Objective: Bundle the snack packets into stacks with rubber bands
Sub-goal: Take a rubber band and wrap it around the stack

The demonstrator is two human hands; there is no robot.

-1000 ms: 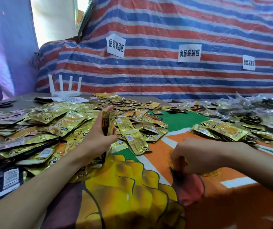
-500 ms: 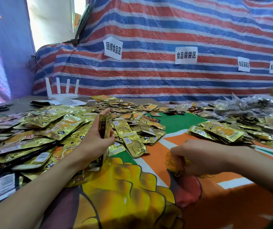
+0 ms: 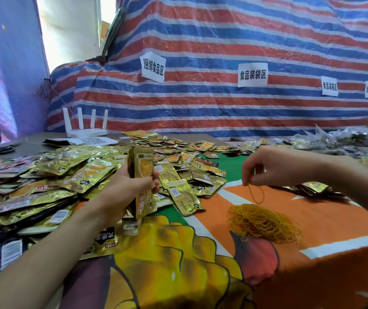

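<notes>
1. Gripping a stack of snack packets [image 3: 143, 172] upright in the left hand [image 3: 131, 190], over the table [image 3: 338, 253].
2. Pinching one rubber band [image 3: 256, 194] in the right hand [image 3: 274, 166], above the heap [image 3: 263, 221].
3. Likely light, slippery foil (apt to fan out): clamp mid-stack.

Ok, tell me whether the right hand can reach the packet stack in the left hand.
Probably yes: the right hand, pinching one thin yellow rubber band, has open air across to the upright stack of gold foil snack packets that the left hand grips.
</notes>
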